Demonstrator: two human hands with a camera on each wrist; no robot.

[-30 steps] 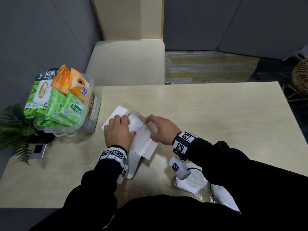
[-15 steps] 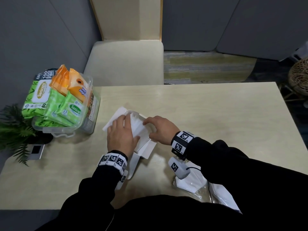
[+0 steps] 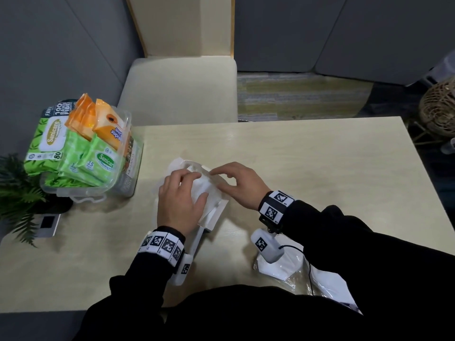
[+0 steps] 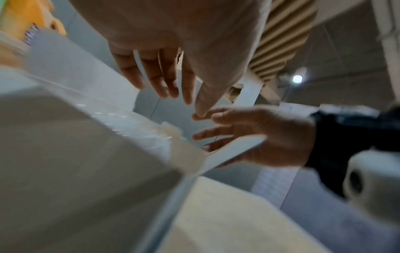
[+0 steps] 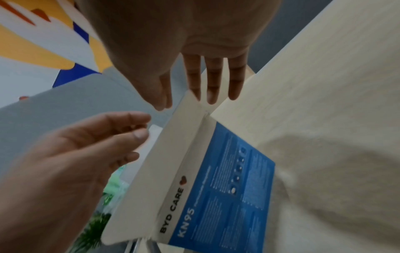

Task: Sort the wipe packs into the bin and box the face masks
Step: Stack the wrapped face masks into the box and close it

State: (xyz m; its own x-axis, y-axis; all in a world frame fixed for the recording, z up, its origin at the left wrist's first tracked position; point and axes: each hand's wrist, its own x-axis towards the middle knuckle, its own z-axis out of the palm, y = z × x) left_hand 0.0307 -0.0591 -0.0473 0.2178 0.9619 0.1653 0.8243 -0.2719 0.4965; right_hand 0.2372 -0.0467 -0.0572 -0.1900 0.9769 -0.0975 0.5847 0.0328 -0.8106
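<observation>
the pale wood-grain table [image 3: 307,168] fills most of the head view, with a cream chair [image 3: 182,89] pushed in at its far edge. at the table's far left corner stands a clear plastic bin [image 3: 123,185], and the wipe packs are in it: a large green sanicare pack [image 3: 49,141] at the back left, smaller green sanicare packs [image 3: 98,163] in front, and orange wipe packs [image 3: 98,121] standing upright behind them. a fern-like plant [image 3: 17,193] sits off the table's left edge, just beside the bin.

in the middle of the table lies the white mask box [image 3: 211,212] with its flaps open; the right wrist view shows its blue printed panel and the words byd care and kn95 [image 5: 220,188]. white face masks [image 3: 204,190] sit in the open top of the box under both hands. the left hand [image 3: 179,200] lies over the masks with fingers nearly straight and spread, pressing down rather than gripping. the right hand [image 3: 238,183] reaches in from the right, its fingers slightly bent over the far end of the masks, fingertips close to those of the left hand; it looks relaxed and not clamped on anything, though the wrist views are too blurred to settle the contact.

near the table's front edge, under the right forearm, more white face masks in clear wrapping [image 3: 283,269] lie well apart from the box.
</observation>
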